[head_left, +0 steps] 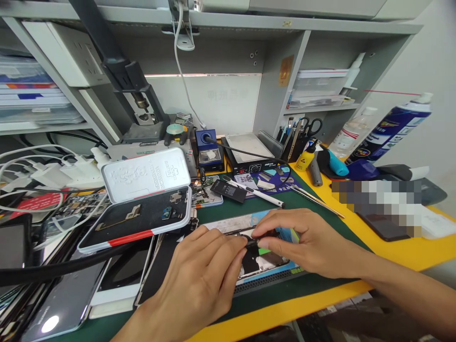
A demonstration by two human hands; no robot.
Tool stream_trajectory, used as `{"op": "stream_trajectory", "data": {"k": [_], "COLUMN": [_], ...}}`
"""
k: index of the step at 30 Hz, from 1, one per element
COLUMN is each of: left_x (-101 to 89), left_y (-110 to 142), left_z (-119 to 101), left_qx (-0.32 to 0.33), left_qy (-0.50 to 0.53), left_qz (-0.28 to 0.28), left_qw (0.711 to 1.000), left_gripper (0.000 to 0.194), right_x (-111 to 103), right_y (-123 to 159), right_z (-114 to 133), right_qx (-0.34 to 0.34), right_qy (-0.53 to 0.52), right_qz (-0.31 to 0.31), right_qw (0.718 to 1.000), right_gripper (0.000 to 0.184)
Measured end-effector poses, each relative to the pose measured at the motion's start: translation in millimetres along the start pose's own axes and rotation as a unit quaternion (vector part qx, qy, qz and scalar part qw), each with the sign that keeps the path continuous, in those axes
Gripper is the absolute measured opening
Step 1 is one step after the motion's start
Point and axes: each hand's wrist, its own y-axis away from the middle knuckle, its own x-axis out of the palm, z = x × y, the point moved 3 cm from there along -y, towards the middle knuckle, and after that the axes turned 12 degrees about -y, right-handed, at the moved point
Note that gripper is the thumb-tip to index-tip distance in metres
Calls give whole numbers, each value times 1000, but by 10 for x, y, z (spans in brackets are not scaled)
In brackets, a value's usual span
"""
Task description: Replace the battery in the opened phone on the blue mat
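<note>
An opened phone body (272, 259) lies on a pale blue work pad (228, 225) in front of me, its inside showing dark, silvery and green areas. My left hand (201, 273) reaches over its left side with bent fingers pressed together. From the right, my right hand (309, 240) pinches with thumb and forefinger. Both sets of fingertips meet at a small dark part (253, 241) just above the phone body; its exact kind is too small to make out. Behind the hands rest a loose black phone battery (228, 191) and a white pen-shaped screwdriver (261, 194).
On the left, an open white case (146, 175) holds small phone parts, beside piled phones (67, 285). A soldering station (210, 149) and a black control box (252, 154) stand behind. Tweezers (317, 199), a yellow bottle (305, 156) and a spray can (390, 128) are at right.
</note>
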Motion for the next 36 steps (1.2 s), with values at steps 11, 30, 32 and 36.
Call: {"op": "stream_trajectory", "data": {"k": [11, 30, 32, 36], "left_x": [-39, -48, -42, -23], "left_y": [-6, -17, -16, -5], "left_z": [10, 2, 3, 12], "left_qx": [76, 37, 32, 32], "left_qy": [1, 22, 23, 27], "left_qz": [48, 63, 68, 73], "left_qw": [996, 997, 997, 996], "left_gripper": [19, 17, 14, 12], "right_x": [-70, 56, 65, 82], "right_y": [40, 115, 115, 117], "right_z": [29, 64, 60, 52], "right_qx": [-109, -317, -321, -320], "right_qy": [61, 216, 218, 213], "right_qz": [92, 72, 68, 64], "right_qw": [988, 921, 919, 921], "right_gripper": [13, 9, 7, 8]}}
